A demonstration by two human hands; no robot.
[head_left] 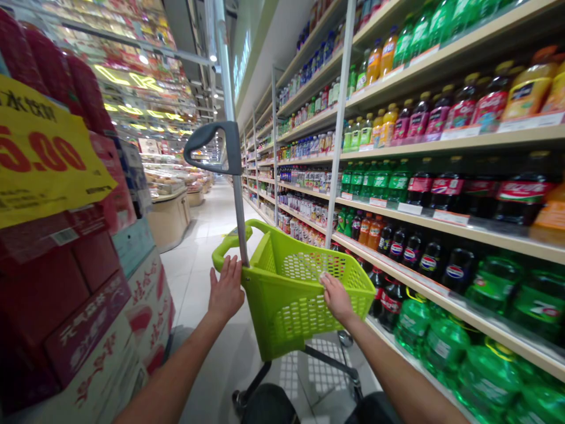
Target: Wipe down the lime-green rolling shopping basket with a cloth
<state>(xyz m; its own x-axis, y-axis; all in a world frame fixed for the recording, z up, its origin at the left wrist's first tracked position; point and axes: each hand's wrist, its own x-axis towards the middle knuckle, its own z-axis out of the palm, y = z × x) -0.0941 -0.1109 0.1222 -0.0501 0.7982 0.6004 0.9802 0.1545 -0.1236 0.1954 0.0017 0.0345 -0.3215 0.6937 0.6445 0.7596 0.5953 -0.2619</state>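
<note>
A lime-green shopping cart (282,318) with perforated basket walls stands right in front of me, turned sideways. Its grey metal post (239,206) rises on the left, topped by a dark grey loop handle (233,147). My left hand (227,290) lies against the cart's left end, beside the foot of the post, with its fingers stretched out and holding nothing. At the basket's near rim, my right hand (336,297) is closed, its fingertips pressed on the edge. A small white wad (325,275) shows at those fingertips; its material is unclear. No goods are visible inside the basket.
Tall drink shelves (441,212) line the right side, with large green bottles (445,347) at the bottom. Stacked cartons (83,294) and a yellow price sign (48,153) stand close on the left. A tiled aisle (212,206) runs ahead past a rounded display counter (170,218).
</note>
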